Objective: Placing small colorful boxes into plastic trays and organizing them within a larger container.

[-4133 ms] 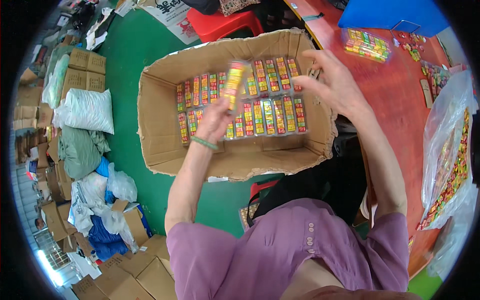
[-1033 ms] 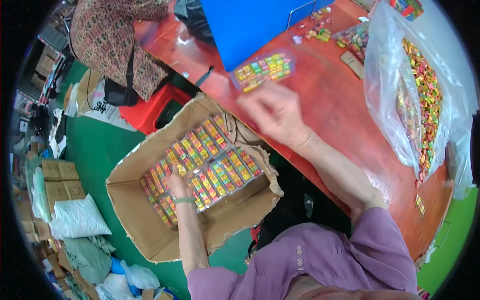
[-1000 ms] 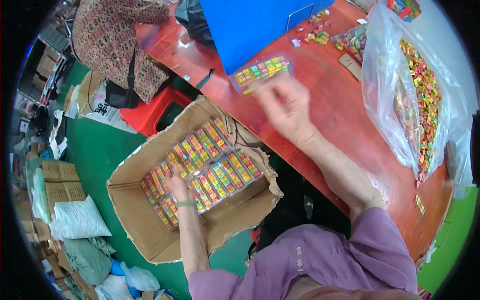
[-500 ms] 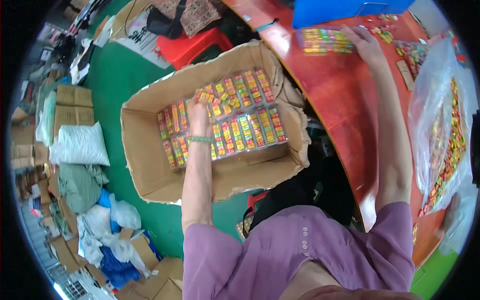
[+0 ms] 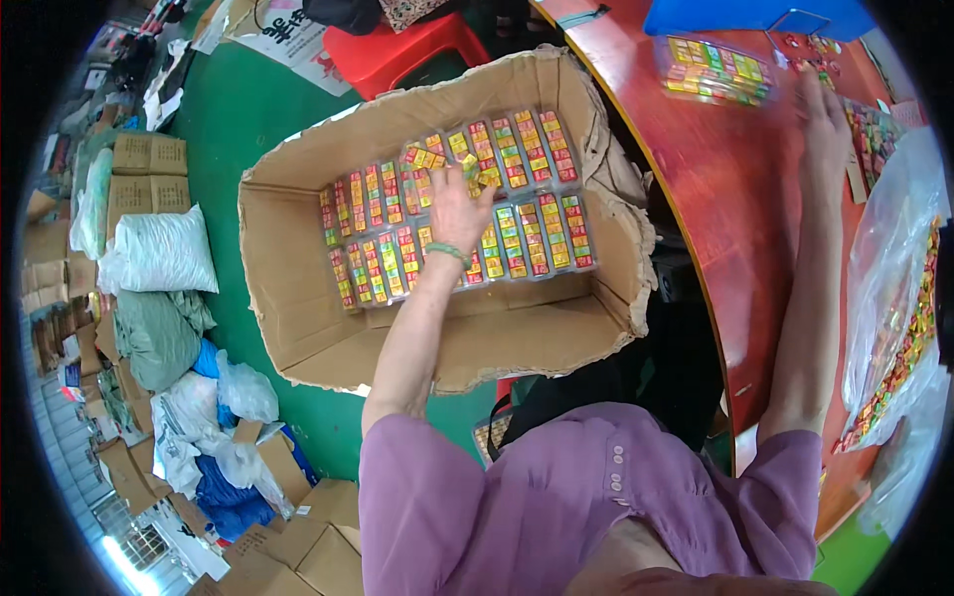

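Observation:
My left hand (image 5: 460, 207) reaches into a cardboard box (image 5: 333, 343), fingers down and thumb held apart. It touches a few loose small wrapped candies (image 5: 424, 159) on top of the packs. Under it, clear plastic packs (image 5: 517, 233) filled with red, yellow and green candies lie in two rows. On the red table, my right hand (image 5: 827, 117) is slightly blurred, its fingers stretched out and apart. Left of it lies a clear pack of candies (image 5: 715, 68), tilted and blurred. The undersides of my left fingers are hidden.
A blue bin (image 5: 740, 15) stands at the table's far edge, loose candies (image 5: 810, 45) beside it. Clear plastic bags of candies (image 5: 899, 328) lie at the right. Beyond the box is a red stool (image 5: 407, 50). Cartons (image 5: 149, 184) and sacks (image 5: 159, 253) line the left.
The view has shifted. My left hand has moved right over the packs in the box. My right hand has moved off the pack on the table, leaving a gap.

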Motion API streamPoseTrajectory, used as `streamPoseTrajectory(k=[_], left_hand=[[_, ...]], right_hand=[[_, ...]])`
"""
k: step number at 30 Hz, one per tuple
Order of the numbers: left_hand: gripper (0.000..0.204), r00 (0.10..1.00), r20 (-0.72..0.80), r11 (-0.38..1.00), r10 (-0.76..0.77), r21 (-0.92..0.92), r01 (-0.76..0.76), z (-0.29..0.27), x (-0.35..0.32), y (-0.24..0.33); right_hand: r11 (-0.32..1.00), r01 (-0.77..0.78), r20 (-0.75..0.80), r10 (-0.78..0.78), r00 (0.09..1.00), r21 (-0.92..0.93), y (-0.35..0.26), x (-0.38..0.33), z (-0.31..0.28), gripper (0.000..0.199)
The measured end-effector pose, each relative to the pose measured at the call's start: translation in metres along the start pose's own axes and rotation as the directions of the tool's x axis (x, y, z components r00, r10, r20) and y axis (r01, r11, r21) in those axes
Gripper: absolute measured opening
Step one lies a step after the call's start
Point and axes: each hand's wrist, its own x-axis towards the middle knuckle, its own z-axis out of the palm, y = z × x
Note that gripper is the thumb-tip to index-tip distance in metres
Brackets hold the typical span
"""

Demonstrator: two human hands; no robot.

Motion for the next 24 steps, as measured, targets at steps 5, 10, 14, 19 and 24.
streamPoseTrajectory(k=[5, 10, 14, 19, 24], left_hand=[[0.051, 0.924, -0.021, 0.904, -0.381, -0.22, 0.368, 0.028, 0.016, -0.034], [0.052, 0.594, 0.04, 0.495, -0.804, -0.51, 0.704, 0.034, 0.023, -0.104], [0.059, 0.608, -0.009, 0.561, -0.794, -0.397, 0.727, 0.02, 0.04, -0.094], [0.067, 0.742, -0.14, 0.743, -0.656, -0.295, 0.601, 0.022, 0.064, -0.076], [0.073, 0.726, -0.077, 0.725, -0.683, -0.191, 0.662, 0.03, 0.076, -0.07]], right_hand=[[0.98, 0.2, -0.293, -0.194, 0.936, -0.009, -0.042, -0.026, -0.018, 0.032], [0.887, 0.458, 0.112, -0.461, 0.88, 0.05, -0.103, -0.088, 0.01, 0.024], [0.785, 0.614, 0.779, -0.434, 0.453, 0.081, -0.114, -0.122, 0.09, 0.016], [0.692, 0.671, 0.926, -0.009, 0.378, -0.267, -0.07, -0.123, 0.207, 0.026], [0.734, 0.599, 0.898, 0.033, 0.438, -0.32, -0.01, -0.139, 0.275, 0.04]])
